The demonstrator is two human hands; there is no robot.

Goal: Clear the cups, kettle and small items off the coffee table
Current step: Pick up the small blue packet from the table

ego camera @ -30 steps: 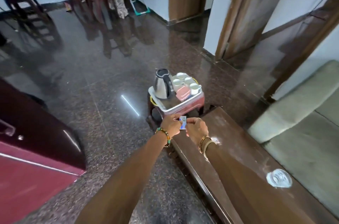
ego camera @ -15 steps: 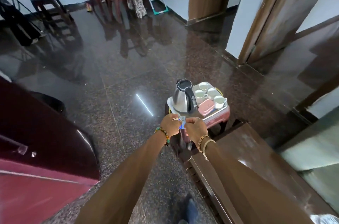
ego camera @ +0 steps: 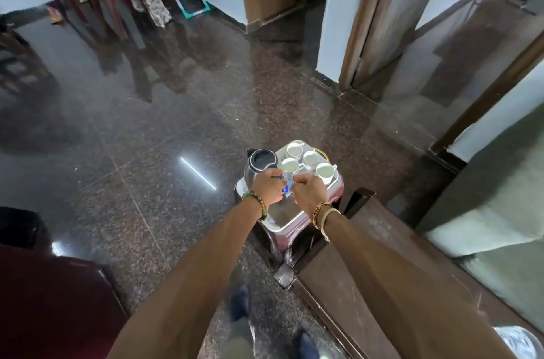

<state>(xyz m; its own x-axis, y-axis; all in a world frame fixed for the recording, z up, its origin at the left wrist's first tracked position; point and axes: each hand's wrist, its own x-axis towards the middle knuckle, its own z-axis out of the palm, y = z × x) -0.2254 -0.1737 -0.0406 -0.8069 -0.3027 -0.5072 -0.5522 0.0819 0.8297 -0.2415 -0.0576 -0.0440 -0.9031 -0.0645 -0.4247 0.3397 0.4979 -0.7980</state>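
The left hand (ego camera: 266,186) and right hand (ego camera: 309,195) have moved forward, off the surface (ego camera: 368,255) and over the tray (ego camera: 279,222). Each pinches a small blue-white item (ego camera: 287,185), perhaps a sachet; lay it flat beside the kettle (ego camera: 259,166), clear of the cups (ego camera: 290,166).

Tray (ego camera: 279,222) on pink stool (ego camera: 338,185): kettle (ego camera: 259,165) left, four white cups (ego camera: 290,166) far right. Table (ego camera: 368,270): crumpled clear wrapper (ego camera: 518,341) at near end.
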